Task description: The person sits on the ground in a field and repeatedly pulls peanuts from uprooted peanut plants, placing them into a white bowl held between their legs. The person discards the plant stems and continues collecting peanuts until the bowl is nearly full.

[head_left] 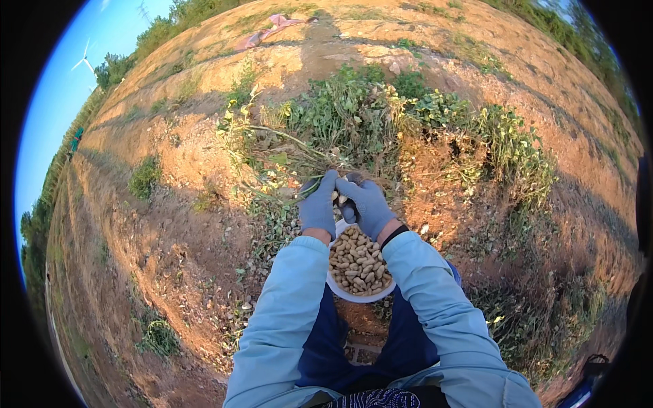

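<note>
My left hand [318,205], in a grey glove, is closed round the stems of a pulled peanut plant [289,144], whose stalks reach out to the far left. Close beside it, my right hand [368,204], gloved alike, has its fingers curled in at the root end. A few pale peanuts [342,200] show between the two hands. Just below them, between my knees, a white bowl [359,298] is heaped with peanuts in their shells [358,262].
A heap of uprooted peanut plants [347,109] lies ahead, trailing off to the right [511,153]. More wilted plants [541,323] lie at the lower right. Reddish soil ridges run away to trees. A pink sack [269,32] lies far off, and a wind turbine [85,60] stands at the far left.
</note>
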Motion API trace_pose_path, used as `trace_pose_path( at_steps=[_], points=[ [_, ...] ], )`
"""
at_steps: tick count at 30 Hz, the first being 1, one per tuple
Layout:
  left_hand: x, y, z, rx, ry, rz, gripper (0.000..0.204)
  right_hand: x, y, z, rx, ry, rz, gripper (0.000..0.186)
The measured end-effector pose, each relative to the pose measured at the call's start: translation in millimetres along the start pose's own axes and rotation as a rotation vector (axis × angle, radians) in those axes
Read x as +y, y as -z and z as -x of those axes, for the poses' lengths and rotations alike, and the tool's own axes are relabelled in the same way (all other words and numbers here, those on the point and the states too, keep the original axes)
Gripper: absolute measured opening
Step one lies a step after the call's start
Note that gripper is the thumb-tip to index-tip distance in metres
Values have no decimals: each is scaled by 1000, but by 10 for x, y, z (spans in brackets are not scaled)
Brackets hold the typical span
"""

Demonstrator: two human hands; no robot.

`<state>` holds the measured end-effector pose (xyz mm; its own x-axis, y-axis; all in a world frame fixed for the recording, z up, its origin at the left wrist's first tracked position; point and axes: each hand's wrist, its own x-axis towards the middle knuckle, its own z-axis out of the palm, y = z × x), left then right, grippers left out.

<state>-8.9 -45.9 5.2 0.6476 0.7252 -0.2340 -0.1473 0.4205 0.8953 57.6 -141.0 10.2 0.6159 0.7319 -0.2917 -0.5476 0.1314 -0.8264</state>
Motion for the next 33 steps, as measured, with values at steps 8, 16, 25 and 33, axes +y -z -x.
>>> trace_pose_path(
  at_steps=[8,16,25,33],
  points=[
    [-24,33,-34,-20,63,59,24,4,88,26,-82,73,-82,26],
    [-97,-34,-80,51,37,63,27,30,48,3,57,74,-13,25],
    [-90,11,-65,1,-137,-223,29,-42,172,29,-2,-12,122,23],
    [77,40,-25,-107,189,88,27,9,289,11,-187,168,60,33]
  ],
)
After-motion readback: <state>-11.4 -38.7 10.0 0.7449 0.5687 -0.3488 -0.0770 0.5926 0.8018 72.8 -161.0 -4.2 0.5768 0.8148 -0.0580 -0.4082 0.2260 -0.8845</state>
